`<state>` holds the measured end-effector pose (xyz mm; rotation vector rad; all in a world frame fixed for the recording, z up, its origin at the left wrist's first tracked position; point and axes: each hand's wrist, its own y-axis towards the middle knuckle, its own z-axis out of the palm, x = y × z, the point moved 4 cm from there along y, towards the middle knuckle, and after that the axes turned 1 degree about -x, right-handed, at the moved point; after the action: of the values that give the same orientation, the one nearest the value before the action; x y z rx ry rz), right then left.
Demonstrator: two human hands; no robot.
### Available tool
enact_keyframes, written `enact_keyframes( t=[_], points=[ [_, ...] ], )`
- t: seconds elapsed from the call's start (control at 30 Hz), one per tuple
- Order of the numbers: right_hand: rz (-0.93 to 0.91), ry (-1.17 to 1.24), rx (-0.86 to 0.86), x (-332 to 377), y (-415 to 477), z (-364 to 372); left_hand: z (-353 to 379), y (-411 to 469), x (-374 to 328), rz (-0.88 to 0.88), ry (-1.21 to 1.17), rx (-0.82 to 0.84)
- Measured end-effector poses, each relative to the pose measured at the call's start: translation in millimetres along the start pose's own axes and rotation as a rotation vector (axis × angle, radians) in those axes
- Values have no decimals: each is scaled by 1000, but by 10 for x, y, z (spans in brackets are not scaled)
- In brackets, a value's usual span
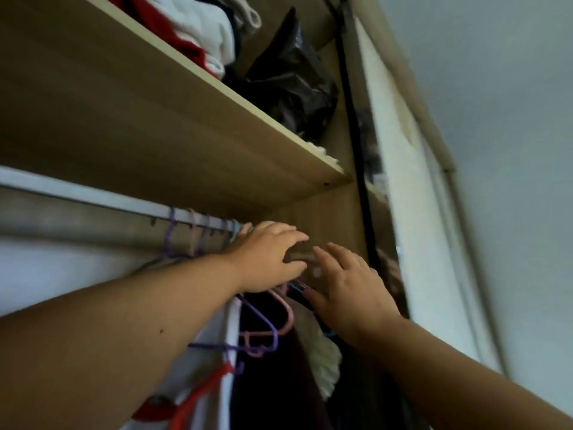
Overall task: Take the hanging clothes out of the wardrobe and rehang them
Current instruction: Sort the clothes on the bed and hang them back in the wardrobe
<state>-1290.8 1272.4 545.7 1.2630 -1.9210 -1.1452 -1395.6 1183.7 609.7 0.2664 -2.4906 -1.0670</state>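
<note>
Reaching up under the shelf point(186, 144), the person has both hands at the right end of the rail point(93, 198), where the hooks of several hangers bunch together. The left hand point(266, 259) lies over the rail end with fingers spread and slightly curled; whether it grips a hook cannot be told. The right hand point(350, 290) is open, fingers splayed, just beside the left and near the wardrobe's side wall point(338, 218). Below them hang a purple hanger point(263, 318) and a pink hanger point(286, 315), with a dark garment point(269, 383) and a cream garment point(325, 358) underneath, and white clothes point(201, 367) to the left. The step in hand looks like picking which hanger to lift off. The next move calls for pinching one hook, raising it clear of the rail, and drawing it near without snagging its neighbours.
</note>
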Motion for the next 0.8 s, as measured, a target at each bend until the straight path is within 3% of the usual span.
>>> enact_keyframes(
  t=[0.2, 0.47, 0.7, 0.8],
  points=[
    [144, -220, 163, -889, -1255, -482, 395, -233, -1526, 188, -134, 110],
    [458, -377, 529, -1952, -3895, -1537, 1040, -1265, -4137, 433, -441, 368],
    [819, -442, 664, -2211, -5968, -2616, 1277, -2305, -6235, 585, -628, 555],
    [996, -459, 718, -2178, -6779, -2987, 1252, -2877, -7085, 729, -671, 663]
  ],
)
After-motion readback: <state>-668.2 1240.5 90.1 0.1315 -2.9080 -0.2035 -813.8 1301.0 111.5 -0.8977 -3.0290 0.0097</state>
